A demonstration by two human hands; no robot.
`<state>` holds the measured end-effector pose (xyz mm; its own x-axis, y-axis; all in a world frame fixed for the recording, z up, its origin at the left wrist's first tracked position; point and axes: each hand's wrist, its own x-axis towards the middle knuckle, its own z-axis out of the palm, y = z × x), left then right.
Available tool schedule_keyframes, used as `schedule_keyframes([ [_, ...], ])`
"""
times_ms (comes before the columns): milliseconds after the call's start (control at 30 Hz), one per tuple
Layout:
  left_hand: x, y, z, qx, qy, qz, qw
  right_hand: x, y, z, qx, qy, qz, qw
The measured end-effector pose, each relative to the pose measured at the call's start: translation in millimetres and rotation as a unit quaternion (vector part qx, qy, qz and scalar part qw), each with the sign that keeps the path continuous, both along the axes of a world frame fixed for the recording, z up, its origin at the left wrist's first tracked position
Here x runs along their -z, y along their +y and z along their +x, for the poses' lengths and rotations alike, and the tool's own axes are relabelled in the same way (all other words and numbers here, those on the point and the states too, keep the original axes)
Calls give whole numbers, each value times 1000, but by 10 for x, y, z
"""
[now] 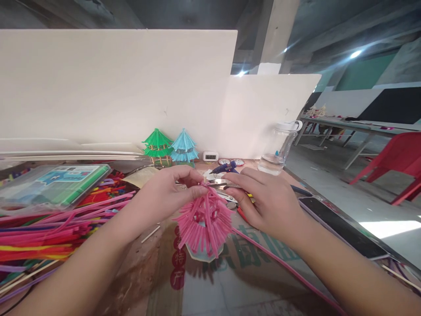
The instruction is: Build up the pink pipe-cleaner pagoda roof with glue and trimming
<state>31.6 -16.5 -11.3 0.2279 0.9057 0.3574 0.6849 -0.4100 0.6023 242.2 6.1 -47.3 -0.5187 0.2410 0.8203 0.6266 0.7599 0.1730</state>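
Nearest you, at 6 o'clock, the cardboard-covered surface (230, 281) is bare except for printed characters, and a loose pink strand (279, 259) runs across it from under your right hand toward 4 o'clock. Just beyond stands the pink model (204, 224), upright on a pale base at the middle of the surface, its fringe of pink strands fanned out all round in a single skirt. Your left hand (164, 195) comes in from 9 o'clock with thumb and fingertips pinched tight on the model's peak. Your right hand (266, 202) meets it from 3 o'clock, fingers bent toward the same peak, though you cannot tell here whether they grip anything. I'd judge the work about midway: one fringed tier is on and the peak is being gathered, while the green model (158, 147) and blue model (184, 147) at 12 o'clock, against the white board (115, 87), show stacked tiers that the pink one lacks. At 9 o'clock lies a pile of coloured strands (49, 228) with a plastic box (55, 182) on it; a blue glue gun (225, 167) sits just past your fingers, and a clear jar (278, 147) stands at 1 o'clock
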Motion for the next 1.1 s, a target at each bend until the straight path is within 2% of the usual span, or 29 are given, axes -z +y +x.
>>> schedule_keyframes([
  [567, 12, 3, 20, -7, -11, 5, 1000, -18, -52, -25, 23, -34, 21, 999],
  [867, 10, -10, 28, -13, -9, 11, 1000, -19, -53, -37, 15, -29, 39, 999],
  [1100, 9, -6, 16, -7, -14, 1, 1000, -53, -46, -10, 11, 3, 19, 1000],
])
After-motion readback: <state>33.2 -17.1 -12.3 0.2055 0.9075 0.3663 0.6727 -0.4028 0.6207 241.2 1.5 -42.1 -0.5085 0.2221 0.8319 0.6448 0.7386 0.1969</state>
